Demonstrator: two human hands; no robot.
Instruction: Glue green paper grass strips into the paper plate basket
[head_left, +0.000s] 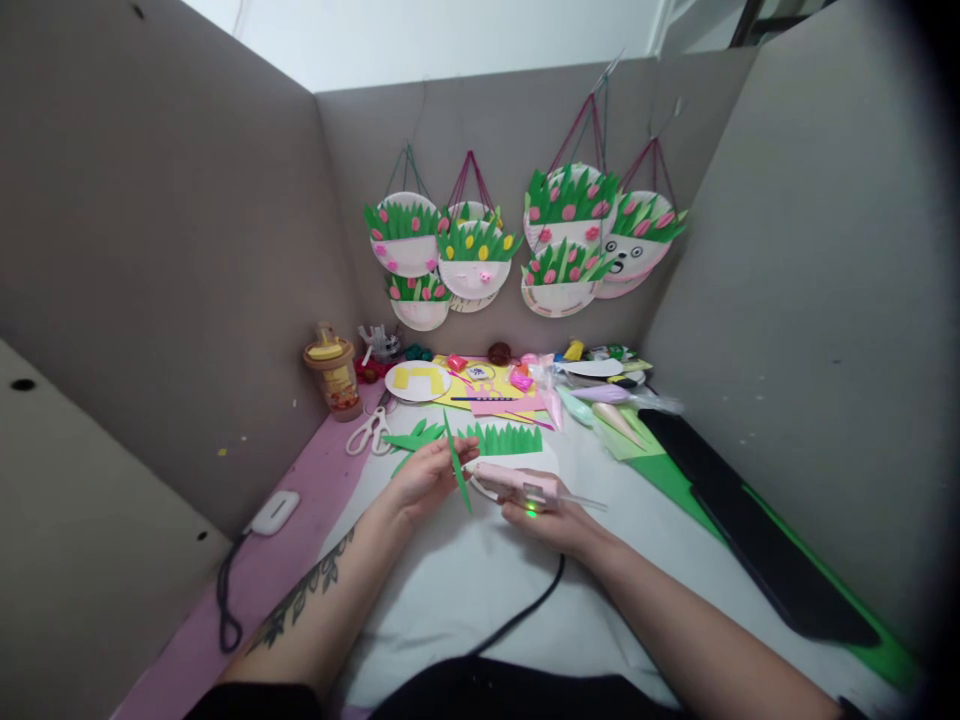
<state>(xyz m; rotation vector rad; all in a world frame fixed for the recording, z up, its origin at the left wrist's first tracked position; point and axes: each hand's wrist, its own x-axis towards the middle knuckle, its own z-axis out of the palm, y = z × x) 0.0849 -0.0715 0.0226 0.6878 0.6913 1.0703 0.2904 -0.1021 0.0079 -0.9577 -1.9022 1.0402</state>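
Note:
Upright in my left hand is a thin green paper strip, gripped between the fingers. My right hand is wrapped round a pink glue gun with a lit green light. The gun's nozzle points left, close to the strip; whether they touch is hard to tell. Behind both hands lies a white paper plate with a row of green paper grass on it, partly hidden by the gun. More green paper leaves lie just beyond my left hand.
White scissors and a lidded cup stand out at the left. Black cases lie at the right. Craft supplies line the back, below hanging decorated plates. A white case with a strap lies front left. The gun's cord runs toward me.

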